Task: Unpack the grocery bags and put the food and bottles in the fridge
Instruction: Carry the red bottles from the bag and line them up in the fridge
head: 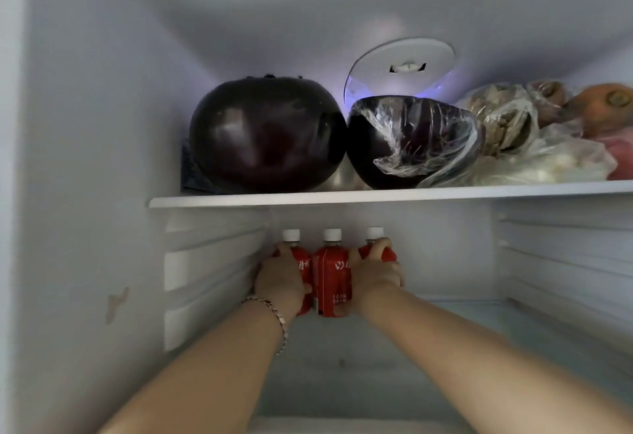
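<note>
Three red bottles with white caps stand in a row at the back of the fridge's lower shelf (pixel 479 317). My left hand (pixel 279 281), a bracelet on its wrist, grips the left bottle (pixel 301 262). My right hand (pixel 375 271) grips the right bottle (pixel 388 255), fingers curled over its shoulder. The middle bottle (pixel 331 276) stands between my two hands, touching both neighbours. On the upper shelf (pixel 376 196) lie a bare round eggplant (pixel 265 135) and a plastic-wrapped eggplant (pixel 407 142).
Bagged vegetables (pixel 507 135), a carrot (pixel 606 108) and something pink fill the upper shelf's right side. Ribbed fridge walls close in on the left (pixel 212 279) and right (pixel 565 262). A round light cover (pixel 404 63) sits on the back wall.
</note>
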`<state>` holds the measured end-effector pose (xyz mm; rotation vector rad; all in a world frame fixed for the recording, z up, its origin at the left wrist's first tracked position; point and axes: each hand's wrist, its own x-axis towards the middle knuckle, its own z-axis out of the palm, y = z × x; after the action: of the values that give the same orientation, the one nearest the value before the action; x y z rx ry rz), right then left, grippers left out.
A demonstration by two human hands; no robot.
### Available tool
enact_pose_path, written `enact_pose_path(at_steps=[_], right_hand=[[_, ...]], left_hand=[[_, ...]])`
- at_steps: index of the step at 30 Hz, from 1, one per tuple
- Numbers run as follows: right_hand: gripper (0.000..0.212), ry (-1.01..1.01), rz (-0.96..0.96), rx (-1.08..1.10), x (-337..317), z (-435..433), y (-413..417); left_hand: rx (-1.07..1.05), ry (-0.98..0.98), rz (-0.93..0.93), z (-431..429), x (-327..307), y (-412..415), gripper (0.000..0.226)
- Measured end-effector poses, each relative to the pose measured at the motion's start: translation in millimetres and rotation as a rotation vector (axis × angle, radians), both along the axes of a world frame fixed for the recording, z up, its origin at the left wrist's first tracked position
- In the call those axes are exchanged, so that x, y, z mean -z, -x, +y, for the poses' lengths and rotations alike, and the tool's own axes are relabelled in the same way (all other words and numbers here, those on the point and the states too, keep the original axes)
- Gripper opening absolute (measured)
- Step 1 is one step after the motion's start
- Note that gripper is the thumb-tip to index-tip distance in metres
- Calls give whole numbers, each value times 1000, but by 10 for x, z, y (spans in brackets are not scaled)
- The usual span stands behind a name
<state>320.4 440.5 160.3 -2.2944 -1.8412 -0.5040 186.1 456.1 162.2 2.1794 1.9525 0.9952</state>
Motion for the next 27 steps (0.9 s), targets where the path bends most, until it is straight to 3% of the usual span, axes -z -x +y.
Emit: enact_pose_path(at_steps=[5, 9, 19, 21, 24, 25, 27], right_hand=[[89, 31, 350, -269, -99, -319, -318], [86, -34, 287, -288, -66, -506, -353], [86, 51, 312, -180, -95, -517, -238], [80, 55, 354, -217, -113, -617, -239], [59, 3, 261, -236, -126, -821, -250], [49, -3, 206, -223, -122, -886, -237], [33, 7, 146, -220, -93, -1018, -196]], left_hand=[[20, 51, 82, -96, -92, -42, 107], [8, 89, 91, -246, -107, -119, 125], [-31, 72, 100, -214, -10, -152, 131], [-73, 68, 194, -266, -44, -158, 117], [-104, -81, 417, -446, -167, -158, 47], [-92, -101, 450, -525, -209, -154, 34], [-36, -84, 421, -720, -245, -147, 27]])
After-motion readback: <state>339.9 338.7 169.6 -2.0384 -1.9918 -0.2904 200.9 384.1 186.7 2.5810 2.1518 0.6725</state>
